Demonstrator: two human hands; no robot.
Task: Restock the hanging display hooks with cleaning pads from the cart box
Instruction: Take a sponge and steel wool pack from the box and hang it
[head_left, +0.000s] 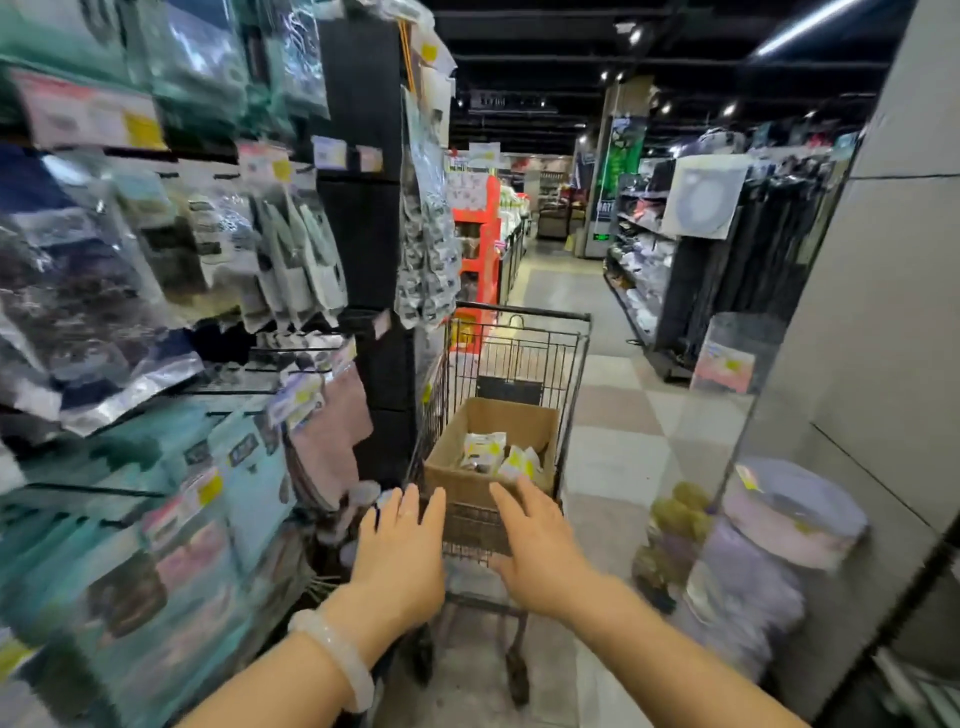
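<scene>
A brown cardboard box sits in a dark wire shopping cart straight ahead. Packaged cleaning pads in white and yellow wrappers lie inside it. My left hand and my right hand both reach forward with fingers straight, just short of the box's near wall, holding nothing. A pale bracelet circles my left wrist. On the left, the hanging display hooks carry blurred packs of cloths and pads; some hooks at mid height stick out bare.
A black end panel with hanging packets stands between the display and the cart. To the right are a grey pillar, stacked round purple containers and green items on the floor. The tiled aisle runs on beyond the cart.
</scene>
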